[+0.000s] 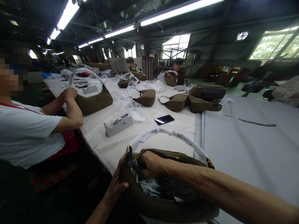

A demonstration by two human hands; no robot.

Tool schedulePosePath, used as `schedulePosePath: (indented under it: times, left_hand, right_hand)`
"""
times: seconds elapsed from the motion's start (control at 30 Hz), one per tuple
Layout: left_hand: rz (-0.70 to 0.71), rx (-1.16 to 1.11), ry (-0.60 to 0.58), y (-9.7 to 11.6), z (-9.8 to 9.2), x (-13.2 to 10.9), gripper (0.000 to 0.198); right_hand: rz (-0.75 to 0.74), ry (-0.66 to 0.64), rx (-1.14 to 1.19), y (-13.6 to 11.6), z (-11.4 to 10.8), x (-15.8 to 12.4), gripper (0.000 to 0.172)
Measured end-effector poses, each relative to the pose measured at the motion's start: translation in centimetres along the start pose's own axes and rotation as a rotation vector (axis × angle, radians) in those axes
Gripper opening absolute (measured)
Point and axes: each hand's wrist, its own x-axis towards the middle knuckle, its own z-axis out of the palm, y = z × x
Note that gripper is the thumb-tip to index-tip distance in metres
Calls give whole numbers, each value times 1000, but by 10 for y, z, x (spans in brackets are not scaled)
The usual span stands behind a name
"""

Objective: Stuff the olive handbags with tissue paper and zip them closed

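A dark olive handbag (140, 199) stands unzipped at the table's near edge, its gold-toothed zipper spread and its strap (163, 131) wrapped in white material arching above. My left hand (118, 183) grips the bag's left end, thumb on the near side and fingers behind. Reaching in from the right, my right hand (151, 163) is inside the opening near the zipper's left end. Its fingers are curled, their tips hidden, and what they hold cannot be made out. Pale crumpled stuffing (151, 188) shows below it inside the bag.
Beyond the bag are a grey tape dispenser (119, 125), a phone (164, 119), clear plastic wrapping (134, 110) and several similar bags (176, 102). On the left, a co-worker (30, 133) handles another bag (95, 101). Grey sheet material (243, 149) covers the right side.
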Motion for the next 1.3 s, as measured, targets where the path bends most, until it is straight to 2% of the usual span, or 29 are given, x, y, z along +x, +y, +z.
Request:
schedulePosePath:
  times: [0.1, 0.2, 0.33, 0.43, 0.5, 0.6, 0.7, 0.77, 0.83, 0.9, 0.93, 1.0, 1.07, 1.1, 1.13, 1.17, 1.2, 1.23, 1.27, 1.3]
  left_hand:
    - [70, -78, -81, -2, 0, 3, 109]
    - [71, -89, -127, -1, 2, 9, 101]
    - [-1, -56, -16, -4, 0, 15, 74]
    - [-7, -119, 47, -13, -3, 13, 67]
    - [-16, -140, 82, -19, -3, 11, 65]
    - [-20, -118, 104, -22, -3, 8, 59]
    - [6, -90, 114, -20, -2, 8, 56]
    - [21, -64, 129, -19, -2, 9, 55]
    - [16, -38, 128, -17, -5, 9, 53]
    - [-16, -4, 104, -9, -8, 6, 55]
    - [-9, 23, 112, -2, -9, 3, 54]
    - [120, 119, 253, 22, -6, -5, 45]
    - [407, 274, 391, 53, 7, -11, 28]
    - [550, 369, 330, 69, 17, -12, 23]
    - [677, 476, 130, 83, 29, -10, 22]
    - [710, 566, -166, 95, 43, -6, 17]
    - [637, 683, -438, 104, 57, 0, 13]
    - [539, 820, -605, 110, 69, 8, 16]
    - [436, 940, -719, 114, 79, 17, 17]
    - [325, 1043, -770, 116, 86, 27, 16]
  right_hand:
    - [-130, 117, 2, 5, 7, -8, 16]
    - [-90, 141, -22, 9, 7, -7, 12]
    - [122, 11, -87, -7, -16, -14, 13]
    - [141, 10, -342, -34, -35, -39, 20]
    - [136, -105, -432, -47, -40, -61, 31]
    - [208, -355, -313, -46, -34, -83, 49]
    - [374, -420, -152, -36, -32, -86, 55]
    - [406, -334, -21, -35, -41, -87, 47]
    - [332, -98, 14, -41, -56, -96, 33]
    - [235, 77, -113, -53, -68, -114, 26]
    - [207, 73, -204, -58, -71, -125, 26]
    - [205, -63, -361, -64, -68, -144, 30]
    - [225, -183, -453, -63, -56, -155, 36]
    - [233, -206, -492, -60, -49, -157, 40]
    - [236, -213, -531, -58, -42, -157, 43]
    - [235, -213, -565, -55, -36, -156, 45]
    - [232, -204, -593, -53, -31, -155, 44]
    - [237, -183, -613, -51, -28, -155, 41]
    - [251, -156, -619, -49, -27, -155, 35]
    - [274, -128, -611, -48, -27, -157, 27]
